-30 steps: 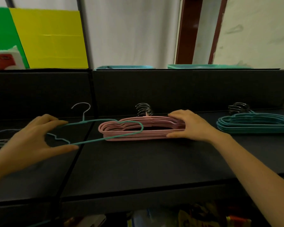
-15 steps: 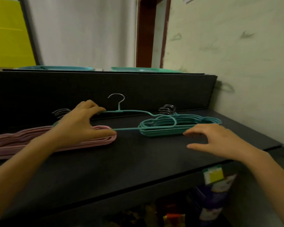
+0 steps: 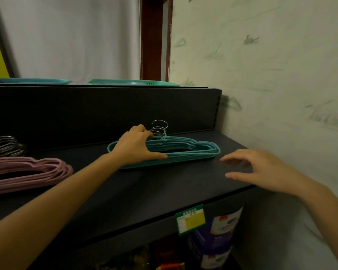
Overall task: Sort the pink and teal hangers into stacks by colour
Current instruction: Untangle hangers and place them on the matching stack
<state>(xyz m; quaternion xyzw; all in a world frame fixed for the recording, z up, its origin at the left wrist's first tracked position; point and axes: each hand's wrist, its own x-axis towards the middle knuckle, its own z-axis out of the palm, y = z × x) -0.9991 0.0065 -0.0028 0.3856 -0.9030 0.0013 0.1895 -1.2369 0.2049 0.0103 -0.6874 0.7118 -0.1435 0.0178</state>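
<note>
A dark shelf (image 3: 164, 191) meets a scribbled wall (image 3: 261, 75). The left hand (image 3: 133, 147) holds the teal hanger stack (image 3: 193, 152). The right hand (image 3: 261, 170) hovers, fingers spread.

Pink stack (image 3: 37, 171) cut by left edge, teal stack (image 3: 193, 152) partly under left hand (image 3: 135, 147), right hand (image 3: 261, 169) blurred

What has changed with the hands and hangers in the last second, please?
The left hand carried a teal hanger rightwards from by the pink stack onto the teal stack, still gripping it. The right hand let go of the pink stack and hovers open beside the teal one. Both stacks stayed put.
</note>
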